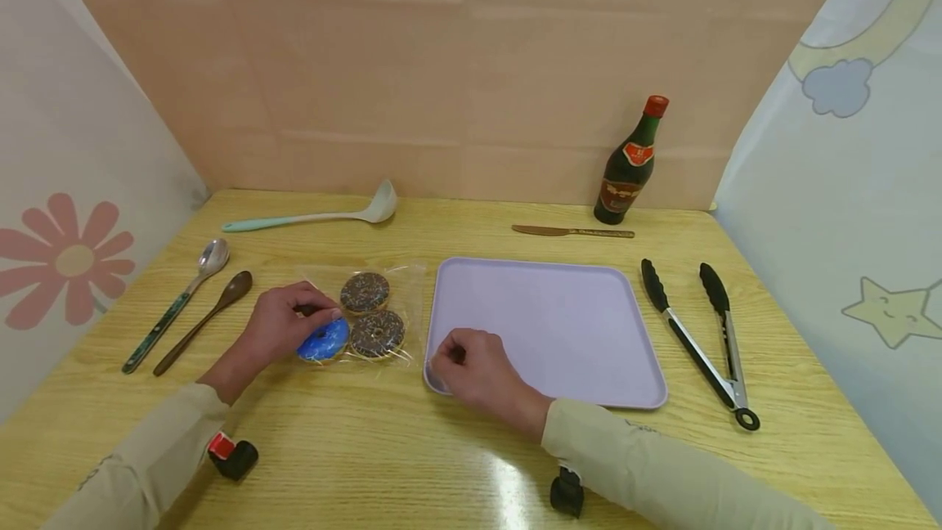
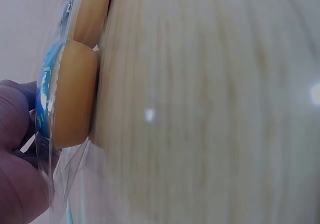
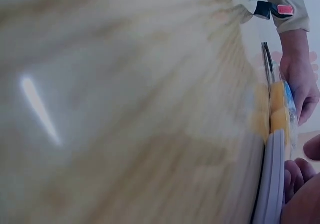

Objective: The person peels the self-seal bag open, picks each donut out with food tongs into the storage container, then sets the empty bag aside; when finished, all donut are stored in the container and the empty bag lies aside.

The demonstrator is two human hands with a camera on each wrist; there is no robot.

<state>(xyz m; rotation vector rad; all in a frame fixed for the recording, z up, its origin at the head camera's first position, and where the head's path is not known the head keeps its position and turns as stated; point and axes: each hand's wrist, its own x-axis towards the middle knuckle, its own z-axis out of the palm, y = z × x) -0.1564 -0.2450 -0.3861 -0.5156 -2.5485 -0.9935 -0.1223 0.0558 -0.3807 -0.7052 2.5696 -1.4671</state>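
A clear plastic bag [image 1: 412, 289] lies left of the tray with three doughnuts inside. One doughnut has blue icing [image 1: 318, 345]; the other two are chocolate-brown with sprinkles [image 1: 365, 291]. From the left, my left hand [image 1: 283, 321] pinches the bag's plastic beside the blue doughnut, thumb and fingertips close together. Loose film hangs by that hand [image 2: 20, 134] in the left wrist view. Over the front left corner of the lilac tray [image 1: 545, 325] is my right hand [image 1: 474, 370], its fingers loosely curled around nothing. The right wrist view shows its thumb apart from the fingers [image 3: 295, 174].
To the left lie a metal spoon with a green handle [image 1: 177, 305] and a wooden spoon [image 1: 209, 321]. A ladle [image 1: 331, 215], a table knife [image 1: 574, 231] and a dark bottle [image 1: 625, 166] are along the back. Spread tongs [image 1: 702, 354] lie right of the tray.
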